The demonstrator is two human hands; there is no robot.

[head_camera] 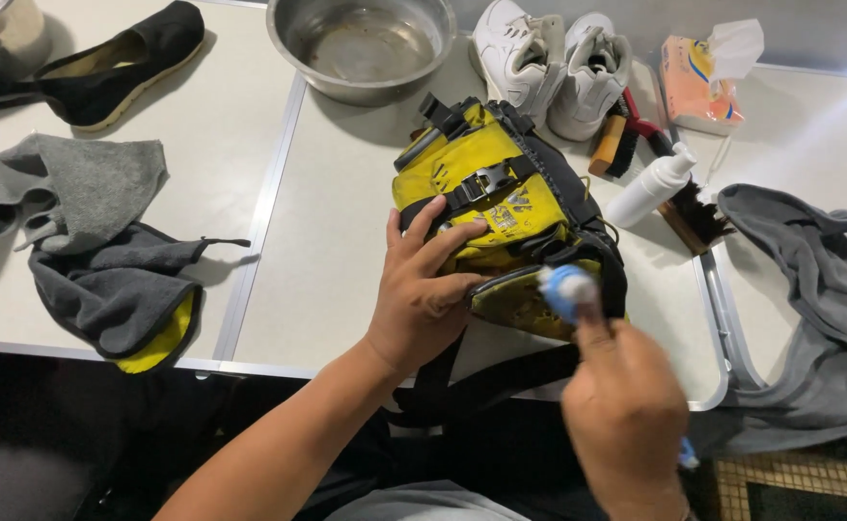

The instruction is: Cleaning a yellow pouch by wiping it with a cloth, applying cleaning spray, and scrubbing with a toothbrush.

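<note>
Yellow-and-black bag [501,207] is lying on the middle panel of the worktop [327,260], its lower end hanging just over the near edge, black straps trailing down off that edge.

Head view:
- Left hand [423,289] is pressing flat on the bag's near left side, fingers spread and open across the yellow fabric, thumb toward the bag's lower end.
- Right hand [626,405] is closing around a blue-and-white brush [566,289]; the brush head is touching the bag's lower right corner. The hand is blurred, so the exact grip is hard to read.
- Metal bowl [366,43] is sitting beyond the bag, near the far edge, slightly apart from it.
- White sneakers [554,68] are standing as a pair just beyond the bag's top right.
- White spray bottle [653,183] is lying tilted just right of the bag, beside wooden brushes [626,145].
- Tissue pack [698,82] is resting at the far right.
- Grey cloth [819,309] is draping over the right edge of the worktop.
- Grey towels [95,241] are lying on the left panel, one overhanging its near edge; a black shoe [120,63] is lying beyond them.
- Open surface is showing between the towels and the bag.
</note>
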